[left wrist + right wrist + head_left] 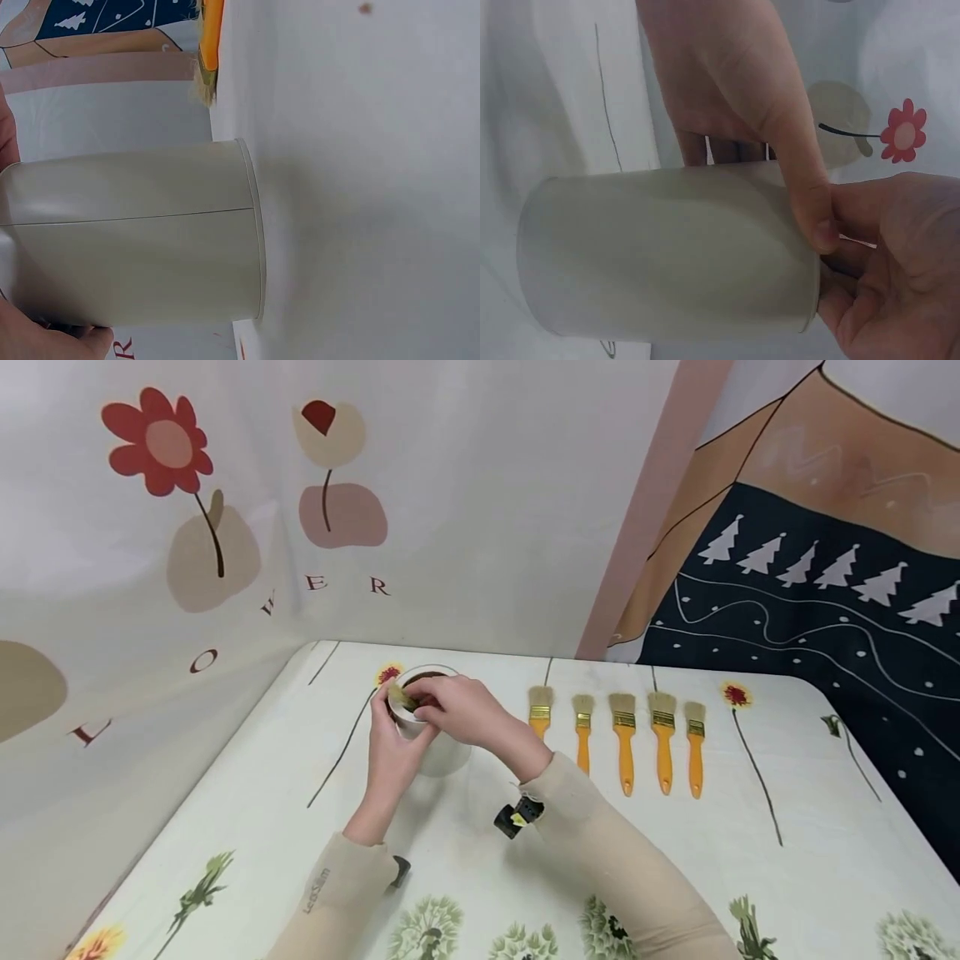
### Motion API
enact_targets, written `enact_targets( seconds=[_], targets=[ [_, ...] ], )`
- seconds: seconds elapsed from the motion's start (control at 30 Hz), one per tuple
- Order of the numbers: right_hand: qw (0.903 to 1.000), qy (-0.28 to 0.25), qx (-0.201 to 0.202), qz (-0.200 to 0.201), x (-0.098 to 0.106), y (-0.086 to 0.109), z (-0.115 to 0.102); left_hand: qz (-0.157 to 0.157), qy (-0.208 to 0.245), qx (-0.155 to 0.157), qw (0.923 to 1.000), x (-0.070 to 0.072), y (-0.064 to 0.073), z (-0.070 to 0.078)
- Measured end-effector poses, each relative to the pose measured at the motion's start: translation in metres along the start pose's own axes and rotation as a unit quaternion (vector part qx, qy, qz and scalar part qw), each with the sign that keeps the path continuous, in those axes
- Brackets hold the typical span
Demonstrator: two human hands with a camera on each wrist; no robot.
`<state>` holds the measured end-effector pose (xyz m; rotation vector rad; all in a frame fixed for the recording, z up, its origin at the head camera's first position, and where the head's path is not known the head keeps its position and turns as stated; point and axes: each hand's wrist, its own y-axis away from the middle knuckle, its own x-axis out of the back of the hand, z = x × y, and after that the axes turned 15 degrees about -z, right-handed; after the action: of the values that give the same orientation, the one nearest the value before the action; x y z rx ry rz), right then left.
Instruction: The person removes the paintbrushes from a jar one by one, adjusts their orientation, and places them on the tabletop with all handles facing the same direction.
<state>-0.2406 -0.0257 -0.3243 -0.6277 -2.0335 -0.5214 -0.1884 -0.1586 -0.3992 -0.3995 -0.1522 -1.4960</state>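
Observation:
A pale cylindrical canister point(135, 247) stands upright on the table, its dark brown inside showing at the mouth. My left hand point(395, 752) grips its side near the top, with the thumb point(810, 195) lying along the wall up to the rim. At the mouth, the curled fingers of my right hand point(465, 710) pinch what looks like a paintbrush; a small yellowish, bristly part point(401, 697) of it shows. The rest is hidden by hands and canister. In the right wrist view, my right hand point(907, 262) is at the rim, close to the left thumb.
Several paintbrushes point(624, 739) with orange handles and tan bristles lie in a row right of the canister, bristles away from me. A flower-printed cloth point(465, 860) covers the table. Printed curtains point(480, 527) hang behind and to the left.

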Motion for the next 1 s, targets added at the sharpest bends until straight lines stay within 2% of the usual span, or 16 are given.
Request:
enact_targets(
  seconds=[0.1, 0.23, 0.33, 0.5, 0.63, 0.77, 1.0],
  targets=[
    [0.9997, 0.007, -0.016, -0.016, 0.002, -0.006, -0.003, 0.002, -0.002, 0.003, 1.0000, 0.002, 0.000, 0.000],
    [0.9999, 0.005, -0.010, -0.012, 0.002, -0.014, -0.002, 0.005, -0.003, 0.007, 1.0000, 0.003, 0.000, -0.001],
    [0.9999, -0.001, -0.002, 0.011, -0.002, -0.016, 0.003, -0.003, -0.001, 0.012, 0.9999, 0.001, -0.001, -0.003],
    [0.9963, -0.011, 0.034, 0.078, -0.012, -0.014, 0.014, -0.005, 0.004, 0.012, 0.9999, -0.001, -0.002, -0.004],
    [0.9886, -0.049, 0.076, 0.121, -0.017, -0.012, 0.018, -0.005, 0.012, 0.012, 0.9999, -0.001, 0.000, -0.003],
    [0.9762, -0.102, 0.110, 0.157, -0.016, -0.008, 0.019, -0.007, 0.013, 0.001, 0.9999, -0.002, 0.000, -0.003],
    [0.9552, -0.138, 0.141, 0.221, -0.003, 0.003, 0.013, 0.004, 0.000, -0.009, 1.0000, -0.002, -0.001, 0.000]
  ],
)
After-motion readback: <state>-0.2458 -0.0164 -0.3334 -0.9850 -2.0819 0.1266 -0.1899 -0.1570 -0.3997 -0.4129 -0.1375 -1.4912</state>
